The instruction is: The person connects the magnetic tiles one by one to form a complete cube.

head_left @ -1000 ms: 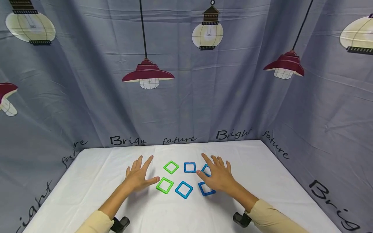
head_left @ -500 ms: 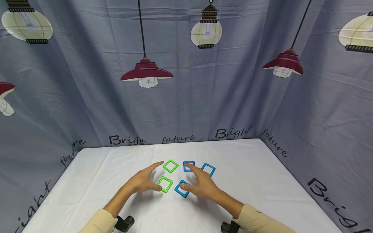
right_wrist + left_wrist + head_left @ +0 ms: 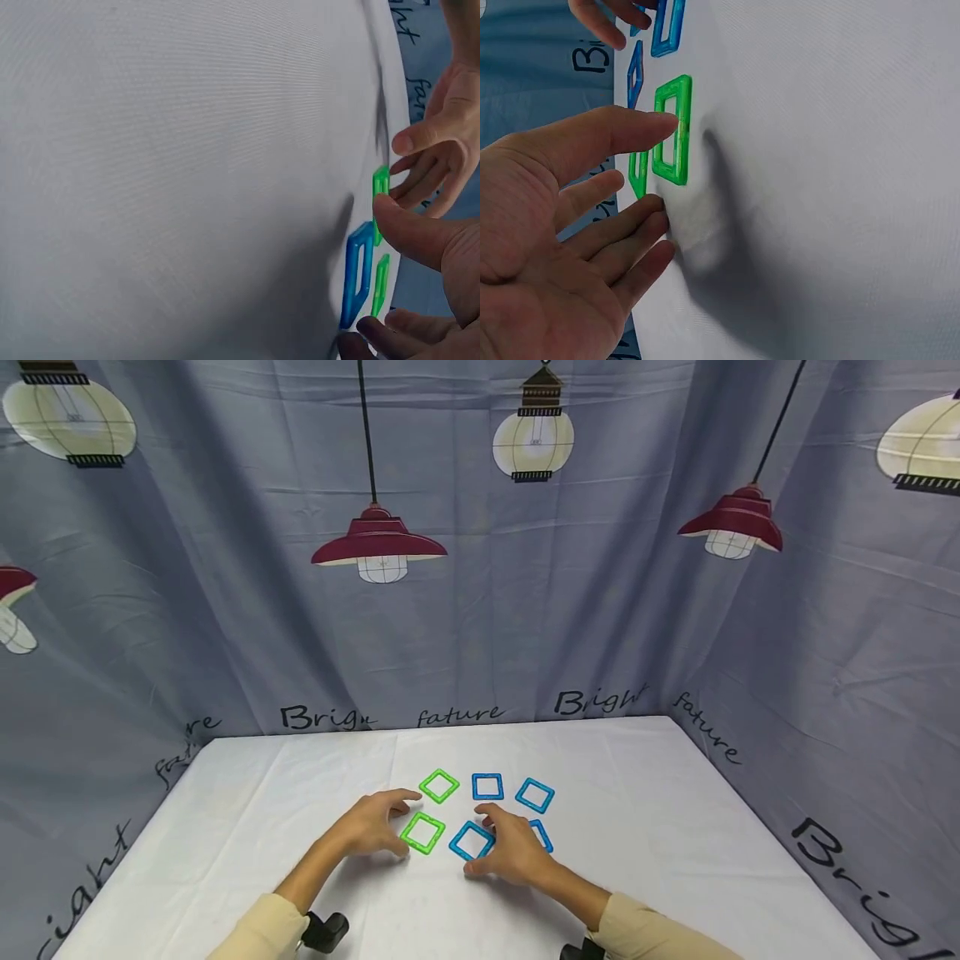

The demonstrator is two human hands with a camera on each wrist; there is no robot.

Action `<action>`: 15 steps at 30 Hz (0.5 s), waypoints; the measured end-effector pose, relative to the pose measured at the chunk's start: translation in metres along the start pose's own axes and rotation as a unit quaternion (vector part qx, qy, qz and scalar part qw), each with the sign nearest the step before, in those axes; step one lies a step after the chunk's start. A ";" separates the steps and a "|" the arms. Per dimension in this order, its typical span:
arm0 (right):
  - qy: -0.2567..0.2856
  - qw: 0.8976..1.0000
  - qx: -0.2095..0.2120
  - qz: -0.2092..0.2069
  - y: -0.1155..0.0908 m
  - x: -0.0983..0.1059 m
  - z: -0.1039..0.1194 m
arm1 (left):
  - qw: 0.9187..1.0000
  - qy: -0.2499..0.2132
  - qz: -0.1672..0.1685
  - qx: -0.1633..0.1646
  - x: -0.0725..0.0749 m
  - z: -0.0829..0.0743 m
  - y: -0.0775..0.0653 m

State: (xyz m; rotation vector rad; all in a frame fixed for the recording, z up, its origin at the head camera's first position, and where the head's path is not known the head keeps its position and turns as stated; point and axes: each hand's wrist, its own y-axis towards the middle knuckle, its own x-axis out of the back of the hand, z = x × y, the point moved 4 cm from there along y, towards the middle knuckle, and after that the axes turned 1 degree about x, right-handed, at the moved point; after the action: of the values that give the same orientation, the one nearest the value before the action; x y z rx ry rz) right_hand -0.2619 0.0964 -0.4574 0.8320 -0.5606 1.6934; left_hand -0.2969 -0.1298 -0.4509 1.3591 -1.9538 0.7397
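Flat square plastic frames lie on a white tabletop. My left hand (image 3: 371,825) hovers at the left of the near green square frame (image 3: 437,839), thumb and fingers apart; in the left wrist view a gap shows between the thumb and the other fingers. My right hand (image 3: 513,852) is over the near middle blue square frame (image 3: 459,832), its thumb at the near side and a forefinger at the far side. Whether it touches that frame I cannot tell. Another blue square frame (image 3: 546,837) is partly hidden behind the right hand.
Behind these lie a far green square frame (image 3: 449,777), a far blue one (image 3: 475,787) and a tilted blue one (image 3: 542,784). The white tabletop (image 3: 630,793) meets a grey-blue curtain (image 3: 465,635) printed with lamps. A black device (image 3: 326,932) sits at the left wrist.
My right hand has moved left and nearer, from the right-hand blue frames to the near middle one. My left hand has come slightly right and lowered, its fingers less spread.
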 end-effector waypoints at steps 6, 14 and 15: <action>-0.026 1.000 -0.003 -0.006 0.000 -0.005 -0.005 | 1.000 0.015 -0.006 -0.005 -0.002 0.002 0.003; -0.044 0.999 0.031 -0.009 0.001 -0.006 -0.008 | 1.000 0.029 -0.007 -0.001 -0.007 0.000 0.004; -0.043 0.998 0.035 -0.009 0.001 -0.005 -0.008 | 0.999 0.031 -0.010 -0.003 -0.007 -0.001 0.003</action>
State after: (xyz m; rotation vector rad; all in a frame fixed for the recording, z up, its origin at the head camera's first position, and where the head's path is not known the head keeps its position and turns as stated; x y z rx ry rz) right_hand -0.2640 0.0985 -0.4662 0.9625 -0.5533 1.6747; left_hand -0.2981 -0.1239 -0.4560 1.3344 -1.8906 0.7575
